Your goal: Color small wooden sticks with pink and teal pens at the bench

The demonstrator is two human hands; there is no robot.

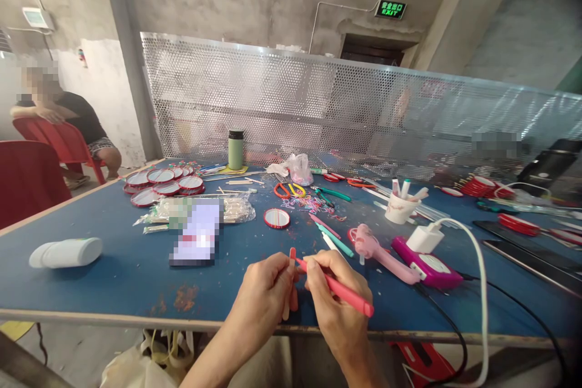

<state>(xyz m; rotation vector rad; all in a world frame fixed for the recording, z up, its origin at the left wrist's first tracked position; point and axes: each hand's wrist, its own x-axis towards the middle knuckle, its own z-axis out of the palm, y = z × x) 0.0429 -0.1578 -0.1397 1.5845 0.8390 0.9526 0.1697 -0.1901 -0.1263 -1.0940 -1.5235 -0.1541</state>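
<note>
Left hand [264, 288]: pinching reddened sticks [293, 299], worktop's [136, 282] six o'clock
Right hand [337, 308]: curled round red marker [349, 296], tip by sticks
Wall sign [390, 10]: green "EXIT", one o'clock

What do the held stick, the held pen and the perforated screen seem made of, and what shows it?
Stick: probably wood, coloured red; pale tan shows towards the lower end.
Pen: likely plastic, with a smooth, even pink-red barrel.
Perforated screen: apparently metal, silvery and shiny, with regular small holes.
</note>
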